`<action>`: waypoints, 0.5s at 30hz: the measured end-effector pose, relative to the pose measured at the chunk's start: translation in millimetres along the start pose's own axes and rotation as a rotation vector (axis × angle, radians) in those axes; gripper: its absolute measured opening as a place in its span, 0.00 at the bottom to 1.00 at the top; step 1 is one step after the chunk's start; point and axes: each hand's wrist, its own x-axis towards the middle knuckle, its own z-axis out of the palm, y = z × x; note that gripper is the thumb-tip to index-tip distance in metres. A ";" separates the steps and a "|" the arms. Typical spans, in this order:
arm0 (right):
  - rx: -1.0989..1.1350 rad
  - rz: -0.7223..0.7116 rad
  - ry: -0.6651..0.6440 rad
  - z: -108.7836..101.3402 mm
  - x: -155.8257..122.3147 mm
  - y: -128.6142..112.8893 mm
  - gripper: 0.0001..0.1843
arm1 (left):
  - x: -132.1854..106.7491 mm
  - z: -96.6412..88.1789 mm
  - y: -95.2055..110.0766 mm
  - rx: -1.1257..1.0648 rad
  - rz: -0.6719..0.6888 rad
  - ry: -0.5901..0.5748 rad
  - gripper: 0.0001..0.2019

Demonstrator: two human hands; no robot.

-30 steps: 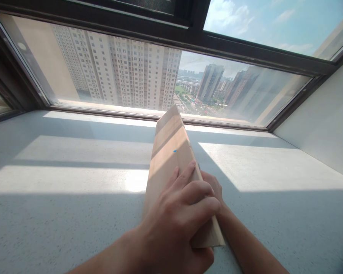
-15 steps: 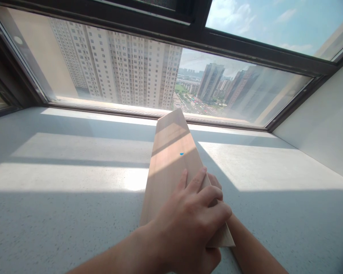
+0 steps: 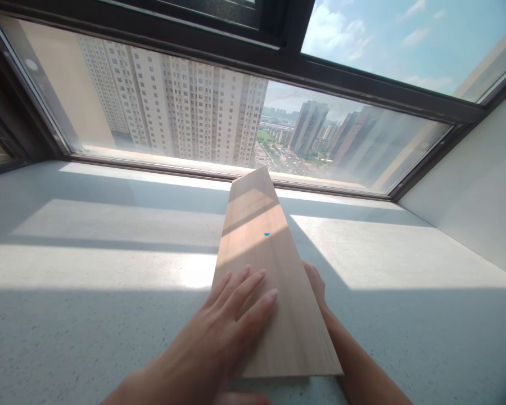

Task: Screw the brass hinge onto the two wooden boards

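Observation:
A long, pale wooden board (image 3: 253,225) with a small blue mark points away from me toward the window. My left hand (image 3: 231,315) lies on top of its near left part, fingers stretched out and slightly spread. Against the board's right edge is my right hand (image 3: 315,284). Its knuckles show there, closed at the edge, while the fingers are hidden behind and under the wood. Whether anything else is in that hand cannot be seen.
The board is above a speckled white sill (image 3: 88,326) crossed by bands of sunlight and shadow. A dark window frame (image 3: 172,174) runs along the far side, with tall buildings outside. A white wall (image 3: 480,185) rises on the right.
My left hand has let go of the board's right edge and slid left, its fingers now flat on the top face. The board and right hand stay nearly in place.

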 end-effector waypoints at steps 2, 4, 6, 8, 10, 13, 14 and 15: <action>-0.003 -0.003 -0.024 1.1 0.7 0.4 0.14 | -21.3 -1.2 -13.8 0.064 -0.112 -0.075 0.62; -0.011 -0.006 -0.029 2.6 0.2 0.7 0.13 | -34.1 -1.7 -23.9 0.080 -0.094 -0.097 0.62; -0.027 -0.005 -0.027 4.2 -1.0 1.1 0.12 | -39.8 1.1 -31.0 0.065 -0.066 -0.079 0.61; -0.046 -0.003 -0.028 5.2 -2.2 1.7 0.12 | -41.9 7.4 -36.8 0.049 -0.054 -0.060 0.61; -0.062 0.002 -0.029 4.6 -3.3 2.1 0.12 | -43.1 15.5 -42.1 0.041 -0.063 -0.062 0.62; -0.071 0.002 -0.011 0.6 -6.0 3.1 0.10 | -42.8 25.4 -48.0 0.028 -0.064 -0.079 0.63; -0.069 0.000 0.014 -1.5 -7.5 3.6 0.10 | -41.1 27.1 -48.6 0.021 -0.063 -0.080 0.64; -0.064 -0.004 0.051 -3.8 -9.2 4.4 0.10 | -38.0 27.8 -48.3 0.009 -0.063 -0.084 0.64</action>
